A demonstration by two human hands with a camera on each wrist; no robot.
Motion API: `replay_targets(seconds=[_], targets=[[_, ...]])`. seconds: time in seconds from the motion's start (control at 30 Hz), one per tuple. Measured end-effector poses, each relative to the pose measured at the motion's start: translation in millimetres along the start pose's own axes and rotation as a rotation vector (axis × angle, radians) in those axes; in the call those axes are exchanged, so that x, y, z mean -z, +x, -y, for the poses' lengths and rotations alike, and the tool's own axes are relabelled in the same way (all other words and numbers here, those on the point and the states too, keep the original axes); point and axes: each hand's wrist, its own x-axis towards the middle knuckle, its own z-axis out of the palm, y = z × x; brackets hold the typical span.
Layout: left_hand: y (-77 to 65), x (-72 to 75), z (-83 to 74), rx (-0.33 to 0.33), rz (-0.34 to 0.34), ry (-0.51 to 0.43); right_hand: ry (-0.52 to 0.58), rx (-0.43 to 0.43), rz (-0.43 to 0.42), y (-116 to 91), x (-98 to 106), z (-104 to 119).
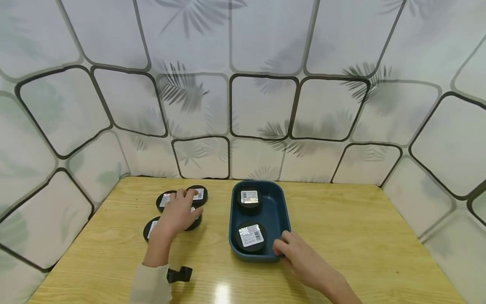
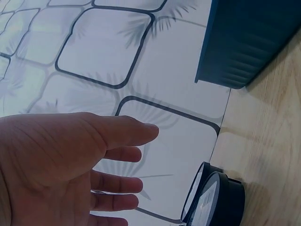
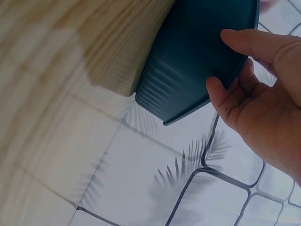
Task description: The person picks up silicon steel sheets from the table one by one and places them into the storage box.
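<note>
Over a cluster of several flat, round black tubs [image 1: 148, 231] with white labels hovers my left hand [image 1: 178, 214], fingers spread and relaxed. In the left wrist view its palm and loosely bent fingers hold nothing, and two tubs [image 2: 230, 200] stand beyond the fingertips. To the right sits a dark blue rectangular bin [image 1: 274, 219] with two more labelled tubs inside, one at the back [image 1: 249, 197] and one at the front [image 1: 251, 237]. My right hand [image 1: 303, 264] grips the bin's near right rim, thumb on the outer wall and fingers curled over the edge in the right wrist view.
The light wood table [image 1: 341, 228] meets a patterned curtain [image 1: 262, 105] along its back and sides. A black wrist mount [image 1: 180, 274] sticks out beside the left sleeve [image 1: 151, 285].
</note>
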Motion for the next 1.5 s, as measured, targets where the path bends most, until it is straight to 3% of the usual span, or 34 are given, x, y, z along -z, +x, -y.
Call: replay_targets(seconds=[0.63,0.87,1.13,1.27,1.5], targets=[[-1.3,6.0,7.8,0.009,0.012,-0.003,-0.006,0.007,-0.013,1,4,3],[-3.0,2.5,7.8,0.028,0.029,-0.012,0.011,-0.014,0.032,2,4,3],[-2.9,-0.1,10.5,0.021,0.02,-0.027,0.015,-0.006,0.023,1,3,2],[-4.1,0.4,11.3,0.042,0.056,-0.029,0.006,0.001,0.014,1,3,1],[-7.3,1.7,11.2,0.115,0.178,-0.006,0.0,0.02,-0.004,1,2,0]])
